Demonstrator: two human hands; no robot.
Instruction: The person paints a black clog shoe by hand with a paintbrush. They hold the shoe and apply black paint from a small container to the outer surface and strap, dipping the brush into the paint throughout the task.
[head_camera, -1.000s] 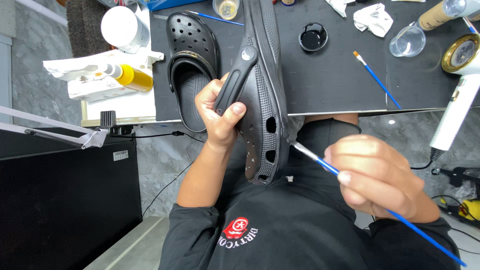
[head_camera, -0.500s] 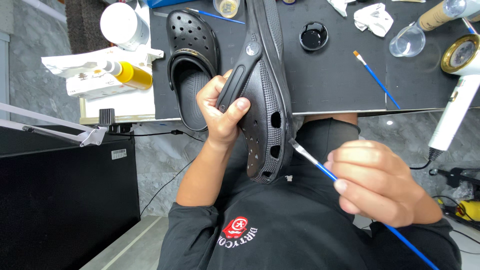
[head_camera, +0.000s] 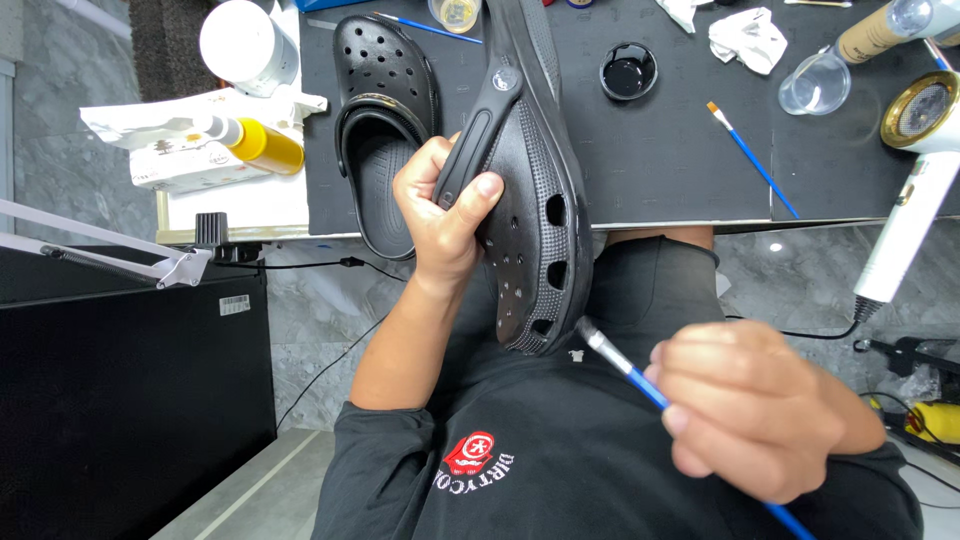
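The left hand (head_camera: 445, 215) grips the black clog (head_camera: 530, 200) by its strap above the lap, and the right hand (head_camera: 755, 405) pinches a blue brush (head_camera: 640, 380) at the toe edge, so short, light strokes seem best.

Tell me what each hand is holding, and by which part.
The left hand holds a black perforated foam clog, its grip around the heel strap and side. The right hand holds a blue-handled paintbrush by its handle.
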